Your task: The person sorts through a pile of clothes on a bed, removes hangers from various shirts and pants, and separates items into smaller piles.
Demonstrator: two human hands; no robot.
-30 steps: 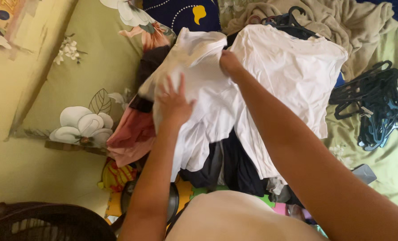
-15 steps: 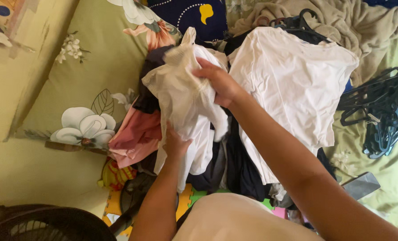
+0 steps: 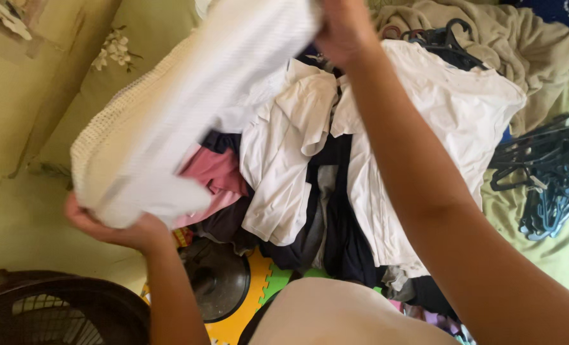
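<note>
Stretching cream ribbed knit garment [image 3: 182,108] taut above heaped laundry pile [image 3: 310,166] on bed, left hand [image 3: 115,227] clenched on lower edge, right hand [image 3: 345,29] gripped on top, apparently for spreading.

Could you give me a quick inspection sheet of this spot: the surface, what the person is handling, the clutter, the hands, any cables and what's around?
Surface: bed with a green floral sheet, mostly covered by laundry.
Things in hand: white knitted garment, stretched out between both hands above the pile.
Clutter: heap of clothes, including a white T-shirt, a pink garment and dark garments; a bunch of dark hangers; a beige blanket.
Hands: left hand grips the garment's lower end; right hand grips its upper end.
Cables: nothing seen.
Surroundings: fan grille at lower left, round fan base on coloured foam mats.
</note>
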